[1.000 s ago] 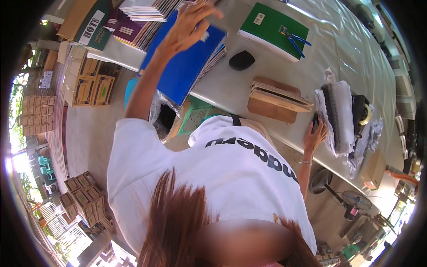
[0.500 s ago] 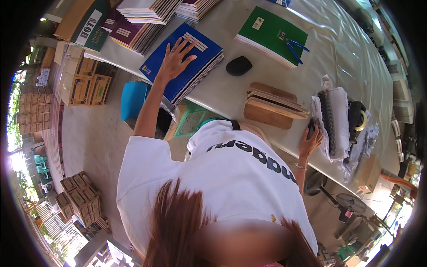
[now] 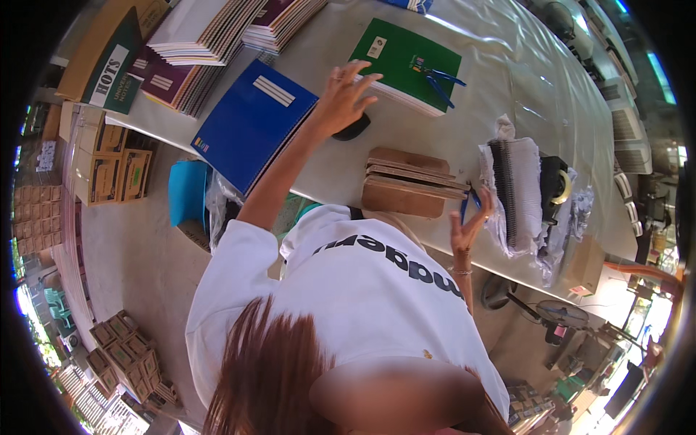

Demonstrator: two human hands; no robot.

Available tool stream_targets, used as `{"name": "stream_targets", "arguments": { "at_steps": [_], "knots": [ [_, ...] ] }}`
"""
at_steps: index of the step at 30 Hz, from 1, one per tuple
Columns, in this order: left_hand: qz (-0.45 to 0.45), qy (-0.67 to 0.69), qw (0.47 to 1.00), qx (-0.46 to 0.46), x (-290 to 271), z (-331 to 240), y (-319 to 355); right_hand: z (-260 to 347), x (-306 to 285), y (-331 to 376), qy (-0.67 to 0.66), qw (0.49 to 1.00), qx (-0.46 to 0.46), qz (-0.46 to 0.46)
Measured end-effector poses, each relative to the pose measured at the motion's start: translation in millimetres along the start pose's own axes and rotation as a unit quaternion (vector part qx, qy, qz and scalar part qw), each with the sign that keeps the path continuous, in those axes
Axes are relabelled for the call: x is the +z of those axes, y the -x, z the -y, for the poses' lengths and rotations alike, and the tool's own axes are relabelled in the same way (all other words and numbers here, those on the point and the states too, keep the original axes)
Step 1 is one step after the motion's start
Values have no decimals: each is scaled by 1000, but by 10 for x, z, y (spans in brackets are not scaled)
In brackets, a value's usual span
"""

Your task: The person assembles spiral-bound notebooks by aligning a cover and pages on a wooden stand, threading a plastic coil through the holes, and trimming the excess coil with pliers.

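Observation:
My left hand (image 3: 342,100) is in the air over the table, fingers spread and holding nothing. Its fingertips are by the near edge of a stack of green notebooks (image 3: 395,54), on which a blue-handled pliers-like tool (image 3: 442,85) lies. Left of this hand sits a stack of blue spiral notebooks (image 3: 250,119). A black computer mouse (image 3: 353,129) is partly hidden beneath the forearm. My right hand (image 3: 470,223) is at the table's near edge, thumb and fingers apart around a second blue-handled tool (image 3: 473,196), whose kind is partly hidden; I see no closed grip.
Brown wooden blocks (image 3: 406,185) lie mid-table. Beyond my right hand are a cloth-wrapped spiral bundle (image 3: 516,192) and a tape dispenser (image 3: 557,185). Purple notebooks (image 3: 170,83) and a carton (image 3: 109,61) stand at far left. A fan (image 3: 562,313) stands below the table's right side.
My left hand has lifted off the blue notebooks and moved right toward the green ones. My right hand's fingers have spread, and the blue-handled tool beside them shows more. The view has shifted.

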State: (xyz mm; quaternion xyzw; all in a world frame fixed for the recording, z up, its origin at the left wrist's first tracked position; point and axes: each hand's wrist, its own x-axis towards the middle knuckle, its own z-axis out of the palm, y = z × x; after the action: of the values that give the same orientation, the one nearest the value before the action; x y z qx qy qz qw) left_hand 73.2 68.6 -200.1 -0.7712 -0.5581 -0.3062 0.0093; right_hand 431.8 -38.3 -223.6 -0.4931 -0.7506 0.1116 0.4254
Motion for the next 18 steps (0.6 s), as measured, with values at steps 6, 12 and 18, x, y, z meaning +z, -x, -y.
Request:
{"name": "stream_targets", "arguments": {
  "at_steps": [6,12,18],
  "knots": [
    [73,53,996,16,715,-120,-431,164,341,-222,10,996,22,84],
    [135,-26,990,26,857,-81,-624,144,681,-589,-25,997,12,67],
    [175,-104,972,114,761,-33,-675,31,797,-638,-23,998,-13,65]
  ]
}}
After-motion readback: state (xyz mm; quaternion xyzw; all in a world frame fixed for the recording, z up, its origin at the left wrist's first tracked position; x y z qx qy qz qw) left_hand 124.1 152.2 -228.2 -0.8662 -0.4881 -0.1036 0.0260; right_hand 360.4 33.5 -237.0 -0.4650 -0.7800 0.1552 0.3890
